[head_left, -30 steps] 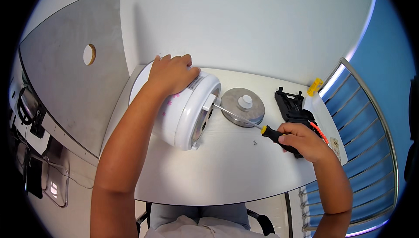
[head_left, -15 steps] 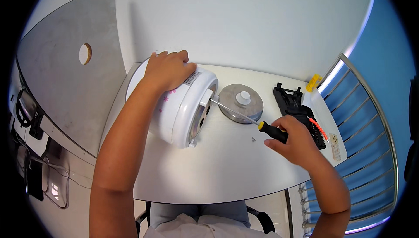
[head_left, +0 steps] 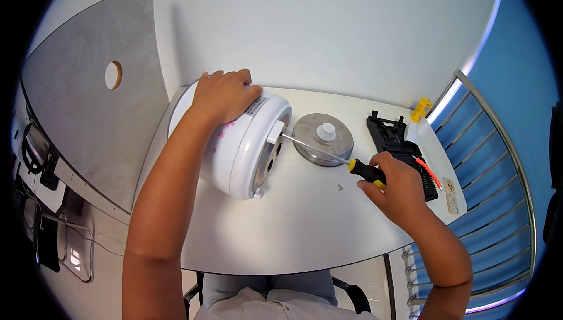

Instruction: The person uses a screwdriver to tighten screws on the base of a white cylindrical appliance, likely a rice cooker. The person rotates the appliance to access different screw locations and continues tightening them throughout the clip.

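Note:
A white rice cooker body (head_left: pixel 226 164) with pink flowers lies on its side on the table, its base turned to the right. Over the top of it lies my left hand (head_left: pixel 227 95), fingers curled round the far side, steadying it. My right hand (head_left: pixel 399 182) grips the black and yellow handle of a screwdriver (head_left: pixel 319 149). The screwdriver's tip reaches a white foot on the cooker's base; the screw there is too small to make out. Behind the shaft sits a round metal lid (head_left: pixel 311 126) with a white knob. Small screws (head_left: pixel 341 187) lie near my right hand.
On the right of the white table (head_left: pixel 264 244) is an open black tool case (head_left: pixel 390 135) with an orange flexible shaft (head_left: pixel 428 172). A yellow object (head_left: pixel 421 110) stands behind it. A grey panel (head_left: pixel 82 79) with a hole rises at left; metal railing (head_left: pixel 516 144) borders the right.
The screwdriver handle has turned a little in my right hand, and more yellow shows on it. My left hand and the cooker stay nearly in place.

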`<state>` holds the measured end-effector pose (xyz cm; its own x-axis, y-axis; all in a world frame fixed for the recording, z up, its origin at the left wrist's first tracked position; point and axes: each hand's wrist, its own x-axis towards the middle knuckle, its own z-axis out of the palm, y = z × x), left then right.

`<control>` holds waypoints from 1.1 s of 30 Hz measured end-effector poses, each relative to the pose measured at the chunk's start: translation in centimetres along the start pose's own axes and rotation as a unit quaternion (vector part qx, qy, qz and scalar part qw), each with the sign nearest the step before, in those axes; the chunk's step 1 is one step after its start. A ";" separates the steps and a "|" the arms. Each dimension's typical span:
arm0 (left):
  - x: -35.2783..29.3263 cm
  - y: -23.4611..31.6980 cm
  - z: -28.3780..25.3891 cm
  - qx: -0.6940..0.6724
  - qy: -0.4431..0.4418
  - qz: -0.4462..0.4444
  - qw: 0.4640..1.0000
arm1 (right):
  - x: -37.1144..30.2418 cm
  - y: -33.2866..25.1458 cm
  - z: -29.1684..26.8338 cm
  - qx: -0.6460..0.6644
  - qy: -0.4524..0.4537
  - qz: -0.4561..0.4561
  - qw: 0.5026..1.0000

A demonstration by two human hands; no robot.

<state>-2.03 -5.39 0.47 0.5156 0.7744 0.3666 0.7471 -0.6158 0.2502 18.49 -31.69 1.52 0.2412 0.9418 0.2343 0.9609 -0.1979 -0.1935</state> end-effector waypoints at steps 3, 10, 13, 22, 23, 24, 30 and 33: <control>0.0 0.1 0.0 0.001 -0.006 -0.002 1.000 | -0.3 0.5 -0.4 0.073 -0.009 -0.034 0.997; 0.0 0.5 -0.7 -0.006 -0.054 -0.027 0.998 | -0.4 1.1 -0.9 0.031 -0.020 -0.057 0.998; -0.1 0.6 -0.8 0.002 -0.055 -0.032 0.998 | 0.3 1.0 -0.5 -0.017 0.006 -0.071 0.997; -0.4 0.2 0.0 -0.007 0.019 -0.006 1.000 | 0.6 -0.2 -0.4 -0.075 -0.050 0.001 0.996; -0.4 0.2 0.0 -0.002 0.015 -0.007 1.000 | 0.6 -0.1 -0.7 -0.032 -0.068 0.026 0.997; -0.4 0.2 0.0 -0.002 0.013 -0.008 1.000 | 0.6 0.0 -0.9 0.023 -0.081 0.030 0.996; -0.2 0.1 0.1 0.001 0.009 -0.011 1.000 | 0.6 1.0 -1.7 0.154 -0.102 0.011 0.983; 0.0 0.1 0.2 0.003 0.005 -0.010 1.000 | 0.1 1.3 -1.2 0.112 -0.047 -0.032 0.992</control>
<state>-1.91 -5.42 0.26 0.4965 0.7850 0.3705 0.7596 -0.5995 0.2523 19.94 -32.13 2.42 0.1561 0.9737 0.1660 0.9169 -0.0804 -0.3908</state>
